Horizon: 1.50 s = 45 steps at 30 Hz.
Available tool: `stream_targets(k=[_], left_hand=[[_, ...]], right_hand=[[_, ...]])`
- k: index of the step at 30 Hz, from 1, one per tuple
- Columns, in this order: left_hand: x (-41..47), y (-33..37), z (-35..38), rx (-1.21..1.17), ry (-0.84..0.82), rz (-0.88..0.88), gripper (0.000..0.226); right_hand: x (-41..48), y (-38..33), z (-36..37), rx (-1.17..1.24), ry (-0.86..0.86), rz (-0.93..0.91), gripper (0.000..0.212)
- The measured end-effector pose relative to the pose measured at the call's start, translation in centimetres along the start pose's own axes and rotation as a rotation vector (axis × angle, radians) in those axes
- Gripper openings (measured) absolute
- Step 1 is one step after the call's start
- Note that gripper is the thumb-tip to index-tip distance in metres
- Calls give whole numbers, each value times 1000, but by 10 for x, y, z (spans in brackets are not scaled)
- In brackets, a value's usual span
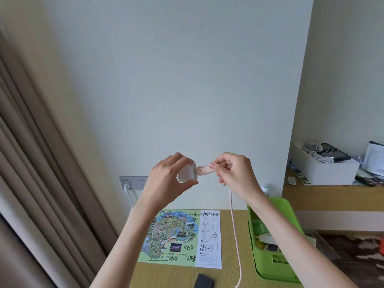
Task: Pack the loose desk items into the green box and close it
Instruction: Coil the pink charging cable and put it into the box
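Raised in front of the wall, my left hand [166, 179] grips a white charger block [186, 173]. My right hand [232, 169] pinches the pink plug [204, 170] of a pink cable [233, 225], which meets the block's side. The cable hangs down from my right hand to the desk. The green box [272, 267] stands open on the desk at the right, partly behind my right forearm, with several small items inside.
A printed map sheet with handwriting [180, 238] lies on the wooden desk [234, 246]. A dark flat object [204, 281] sits at the bottom edge. A wall socket with a white plug [133, 182] is behind. A white box of cables [324, 163] rests on the right shelf. Curtains hang at the left.
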State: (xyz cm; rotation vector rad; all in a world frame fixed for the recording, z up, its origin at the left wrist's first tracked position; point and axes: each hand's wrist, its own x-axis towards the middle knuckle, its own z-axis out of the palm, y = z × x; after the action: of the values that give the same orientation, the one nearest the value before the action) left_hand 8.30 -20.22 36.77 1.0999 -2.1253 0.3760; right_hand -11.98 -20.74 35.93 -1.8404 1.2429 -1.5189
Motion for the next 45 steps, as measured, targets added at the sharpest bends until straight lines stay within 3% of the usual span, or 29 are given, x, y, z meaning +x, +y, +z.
stream_targets(k=[10,16,19,24,28,32,38,45], left_hand=[[15,12,-23,100,27,76,43],[17,15,-12,58,-111,23,31],[15,6,-15,-113,-102,-76,24],[20,-8,-37,-729,17,-516,17],[22,-17,-51,-945,91,-697,14],[25,-4,-46,-1051,22,-742,13],[37,19,-31,-1192,96,-838,28],[46,32,-25,-1141,37,-793,18]], right_hand=[[5,-19,-16,104,-60,-14,10],[15,-32,-16,211,-200,-26,8],[24,-32,-23,260,-240,46,13],[25,-6,-38,291,-351,148,22],[21,5,-31,366,-275,178,24],[21,-10,-14,418,-283,197,28],[17,-34,8,410,-390,205,32],[17,-46,9,367,-438,257,44]])
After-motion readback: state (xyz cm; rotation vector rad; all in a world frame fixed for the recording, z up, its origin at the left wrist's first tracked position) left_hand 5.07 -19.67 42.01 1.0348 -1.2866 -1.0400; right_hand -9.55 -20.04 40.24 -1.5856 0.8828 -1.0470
